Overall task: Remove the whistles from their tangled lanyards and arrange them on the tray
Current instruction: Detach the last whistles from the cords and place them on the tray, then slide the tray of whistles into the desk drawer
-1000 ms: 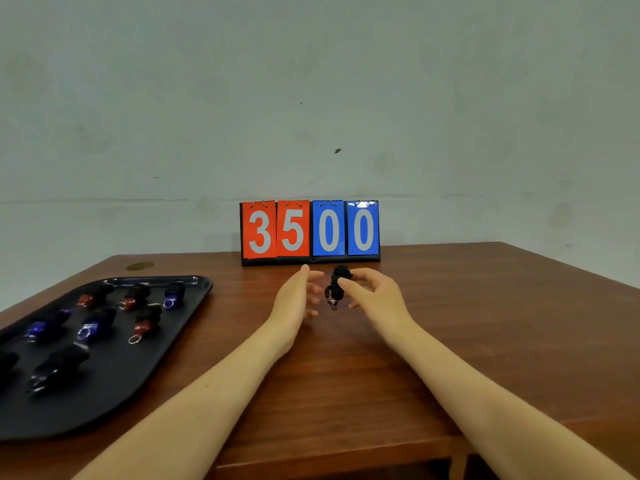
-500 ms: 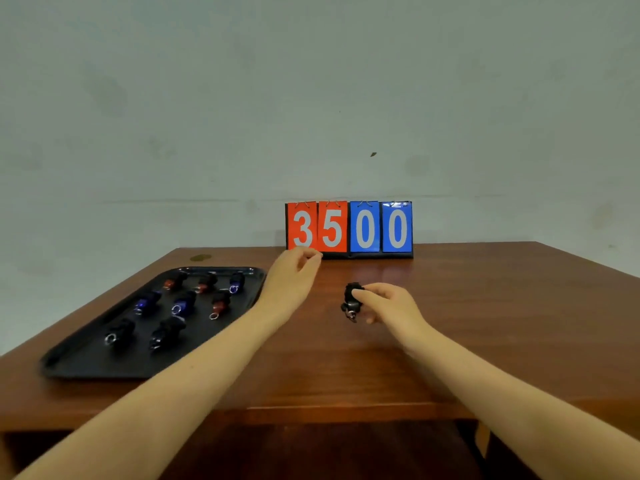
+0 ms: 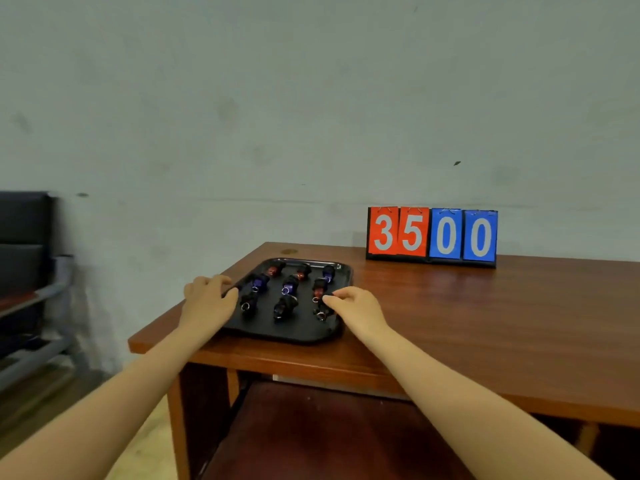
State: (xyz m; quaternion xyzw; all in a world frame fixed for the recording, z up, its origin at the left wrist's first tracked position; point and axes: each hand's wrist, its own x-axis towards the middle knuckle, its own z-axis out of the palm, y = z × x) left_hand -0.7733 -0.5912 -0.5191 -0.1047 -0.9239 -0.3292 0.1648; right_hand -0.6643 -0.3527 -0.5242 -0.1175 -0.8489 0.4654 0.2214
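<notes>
A black tray (image 3: 277,332) lies at the table's left end and carries several whistles in rows, red (image 3: 273,270), blue (image 3: 290,285) and black (image 3: 284,306). My right hand (image 3: 358,308) reaches over the tray's front right part and pinches a black whistle (image 3: 321,312) with a metal ring, low over the tray floor. My left hand (image 3: 207,297) grips the tray's left rim, thumb lying over the edge. I see no lanyard.
A flip scoreboard (image 3: 431,237) reading 3500 stands at the back of the brown wooden table (image 3: 485,323). The table's left edge is just beyond the tray. A dark chair (image 3: 24,271) stands by the wall at far left.
My right hand has carried the black whistle from mid-table left onto the tray. My left hand moved left to the tray's rim. The view turned left.
</notes>
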